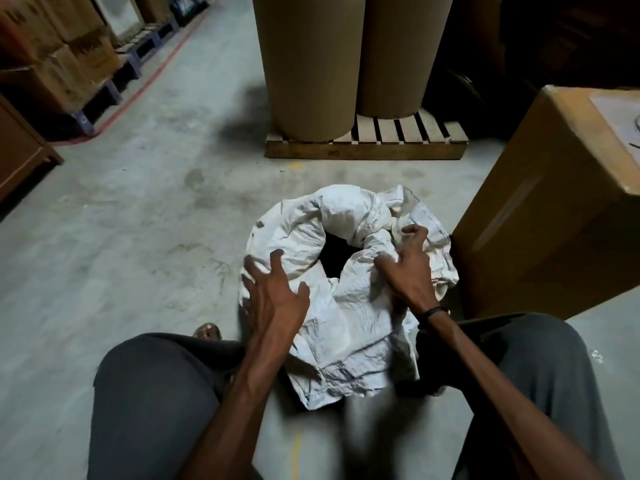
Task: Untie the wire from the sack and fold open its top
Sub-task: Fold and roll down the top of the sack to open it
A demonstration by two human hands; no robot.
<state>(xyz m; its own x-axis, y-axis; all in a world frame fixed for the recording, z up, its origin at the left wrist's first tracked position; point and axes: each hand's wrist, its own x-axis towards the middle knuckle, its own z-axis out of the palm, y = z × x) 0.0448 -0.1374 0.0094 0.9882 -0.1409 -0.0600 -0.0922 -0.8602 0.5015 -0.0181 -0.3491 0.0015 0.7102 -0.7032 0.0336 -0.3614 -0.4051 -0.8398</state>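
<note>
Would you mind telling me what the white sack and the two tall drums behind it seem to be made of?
White sack: probably woven plastic fabric, matte, holding stiff, papery creases. Tall drums: likely cardboard or fibreboard, plain brown, matte, smooth-sided, standing on a slatted wooden pallet.

Sack on floor between the person's knees, left hand on its left rim, right hand on right rim. Box just right of sack. Pallet behind carries two rolls, probably paper.

One head-worn wide-angle view looks forward and steeply down, close above the white sack on the floor between the knees.
</note>
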